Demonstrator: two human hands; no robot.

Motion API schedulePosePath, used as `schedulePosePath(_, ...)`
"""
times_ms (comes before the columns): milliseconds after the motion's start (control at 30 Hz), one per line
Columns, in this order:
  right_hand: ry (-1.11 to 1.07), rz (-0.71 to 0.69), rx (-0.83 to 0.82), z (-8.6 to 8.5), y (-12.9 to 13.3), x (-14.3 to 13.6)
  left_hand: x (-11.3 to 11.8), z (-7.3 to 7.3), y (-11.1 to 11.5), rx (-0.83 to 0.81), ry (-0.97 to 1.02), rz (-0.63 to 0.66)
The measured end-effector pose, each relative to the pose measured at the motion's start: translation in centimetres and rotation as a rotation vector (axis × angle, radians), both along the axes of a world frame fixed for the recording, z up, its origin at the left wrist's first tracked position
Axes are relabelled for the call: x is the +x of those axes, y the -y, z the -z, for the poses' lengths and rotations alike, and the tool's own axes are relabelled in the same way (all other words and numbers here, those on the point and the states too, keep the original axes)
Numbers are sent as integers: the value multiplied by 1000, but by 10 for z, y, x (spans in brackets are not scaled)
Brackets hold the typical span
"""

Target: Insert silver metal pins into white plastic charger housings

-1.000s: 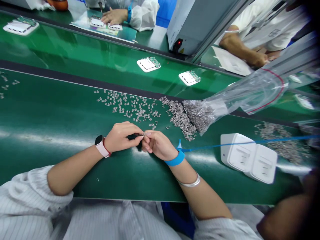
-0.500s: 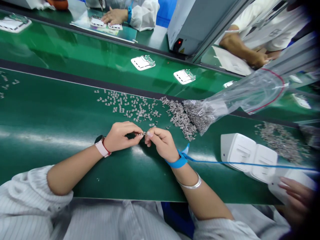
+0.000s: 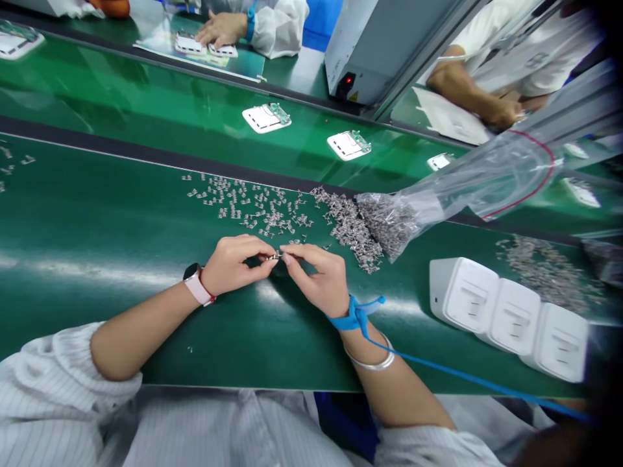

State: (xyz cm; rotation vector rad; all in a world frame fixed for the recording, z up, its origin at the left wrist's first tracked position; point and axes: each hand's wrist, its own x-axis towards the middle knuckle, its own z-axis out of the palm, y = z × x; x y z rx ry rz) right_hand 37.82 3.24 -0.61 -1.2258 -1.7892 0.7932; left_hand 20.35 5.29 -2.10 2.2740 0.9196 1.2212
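Note:
My left hand (image 3: 238, 263) pinches a short row of small metal parts (image 3: 272, 257) between thumb and fingertips. Facing it from the right, my right hand (image 3: 318, 272) has its thumb and forefinger closed at the other end of the row. Just beyond my hands, loose metal clips (image 3: 272, 211) lie scattered on the green table (image 3: 97, 240). A denser pile of metal parts (image 3: 355, 230) sits to their right, against a clear plastic bag (image 3: 389, 224) that holds more of them.
Three white housings (image 3: 516, 314) stand at the right beside another pile of metal parts (image 3: 549, 272). Behind a dark rail, white panels with green boards (image 3: 267, 119) lie on a green belt. A blue cord trails from my right wrist. Other people's hands are across the belt.
My right hand has turned and its fingers have straightened. The blue cord hangs lower. The panels on the belt have shifted left. A person's hand at the right has left the housings, uncovering the third.

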Motion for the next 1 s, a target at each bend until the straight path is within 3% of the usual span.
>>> schedulePosePath(100, -96, -25, -93, 2, -1, 1, 1, 0, 0, -28, 11, 10)
schedulePosePath(267, -472, -98, -493, 8, -5, 2, 1, 1, 0, -46, 19, 8)
schedulePosePath(367, -554, -79, -548, 11, -7, 3, 0, 1, -1, -43, 2, 16)
schedulePosePath(567, -419, -77, -414, 6, -9, 7, -1, 3, -3, -30, -22, 52)
schedulePosePath(833, 99, -152, 80, -6, -3, 8, -1, 1, -2, -199, 86, 80)
schedulePosePath(933, 129, -141, 94, -6, -1, 7, 0, -1, -2, -223, 92, 81)
schedulePosePath(1000, 77, -122, -7, -5, -1, 5, -1, 0, -1, -208, 83, 80)
